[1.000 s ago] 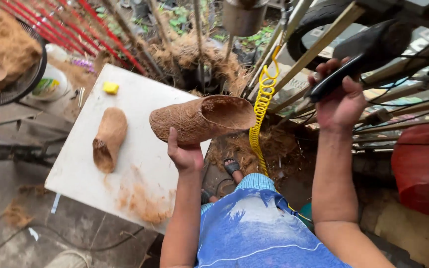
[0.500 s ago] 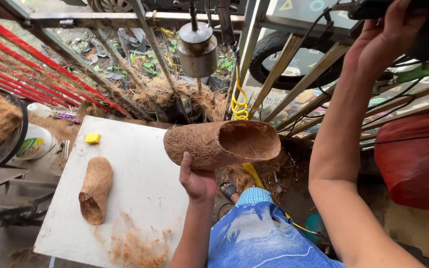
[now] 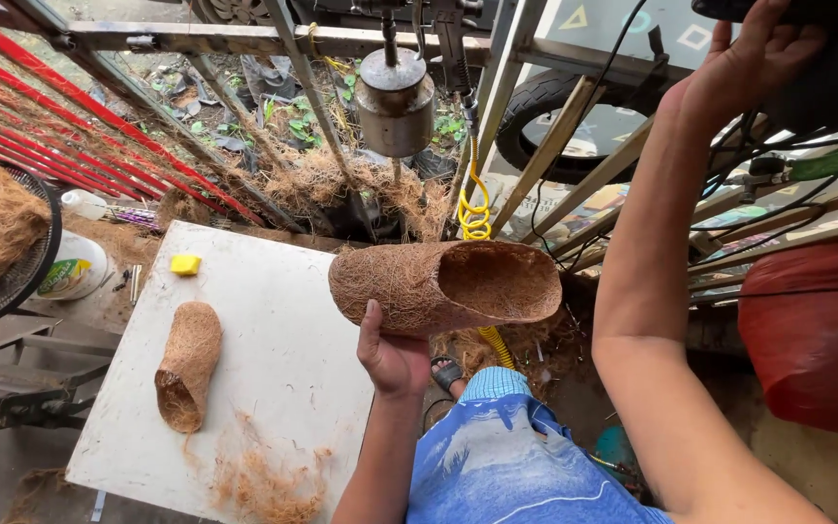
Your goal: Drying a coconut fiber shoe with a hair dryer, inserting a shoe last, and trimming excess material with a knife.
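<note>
Under our left hand (image 3: 395,357) sits a coir-fibre pot (image 3: 443,287), fingers cupped round its underside, thumb up the near wall; we hold it above the gap btwn our knee and the white board (image 3: 288,359). Our right hand (image 3: 744,63) is up top right, fingers wrapped on a dark object (image 3: 826,49), mostly out of frame. Just behind the pot: a yellow coiled hose (image 3: 475,209), a hanging metal cylinder (image 3: 396,102) w/ loose fibre below, slanted metal bars. On the board: a second coir pot (image 3: 186,364) on its side, a yellow block (image 3: 184,264), fibre scraps (image 3: 259,480). A red sack (image 3: 812,330) sits right. The held pot is brown, rough, long, lying sideways, mouth open to the right, hollow inside.
</note>
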